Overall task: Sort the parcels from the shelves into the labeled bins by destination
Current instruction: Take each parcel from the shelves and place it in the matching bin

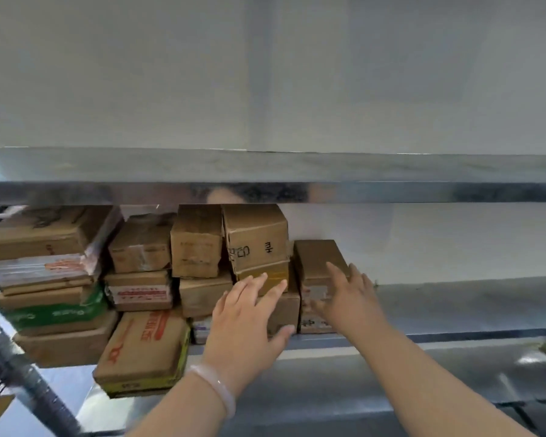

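Observation:
Brown cardboard parcels are stacked on a metal shelf (454, 307). My left hand (246, 323) reaches in with fingers spread and lies flat on a low brown parcel (286, 310) under a yellow-taped box (273, 274). My right hand (347, 298) is open against the tall upright parcel (316, 263) at the right end of the row, fingers over its upper right corner and thumb across its white label. Neither hand has lifted anything. A box with black handwriting (256, 238) tops the middle stack.
Further left are more stacked parcels, one wrapped in green (54, 313), and a large box with red print (142, 348) that overhangs the shelf's front edge. An upper shelf board (265, 171) runs close above the stacks. A grey upright post (26, 376) stands at lower left.

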Demonstrator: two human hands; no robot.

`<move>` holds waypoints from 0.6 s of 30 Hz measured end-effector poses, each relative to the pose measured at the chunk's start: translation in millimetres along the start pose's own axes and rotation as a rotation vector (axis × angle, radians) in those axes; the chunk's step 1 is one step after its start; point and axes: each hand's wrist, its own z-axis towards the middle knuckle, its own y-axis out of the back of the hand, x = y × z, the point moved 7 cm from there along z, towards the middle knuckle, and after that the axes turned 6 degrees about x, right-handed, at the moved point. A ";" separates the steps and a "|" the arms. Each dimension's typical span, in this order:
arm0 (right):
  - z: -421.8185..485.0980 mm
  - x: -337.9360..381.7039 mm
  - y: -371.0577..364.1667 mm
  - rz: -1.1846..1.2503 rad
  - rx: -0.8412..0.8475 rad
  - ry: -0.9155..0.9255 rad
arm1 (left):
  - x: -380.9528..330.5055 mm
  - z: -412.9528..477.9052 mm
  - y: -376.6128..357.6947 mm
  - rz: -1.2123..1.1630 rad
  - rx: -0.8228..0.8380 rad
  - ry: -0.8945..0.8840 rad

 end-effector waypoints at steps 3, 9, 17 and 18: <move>41.5 -4.8 -6.9 0.011 0.065 -0.070 | -0.1 12.5 -11.5 0.001 0.015 0.037; 85.7 -7.7 -22.2 0.078 0.071 -0.100 | 10.5 21.7 -28.1 -0.004 0.059 0.088; 49.6 -26.0 -8.9 0.342 -0.173 -0.026 | 6.4 29.8 -41.3 -0.133 0.086 0.072; 37.6 -28.5 -6.2 0.376 -0.197 0.002 | 3.2 30.8 -41.8 -0.172 0.091 0.067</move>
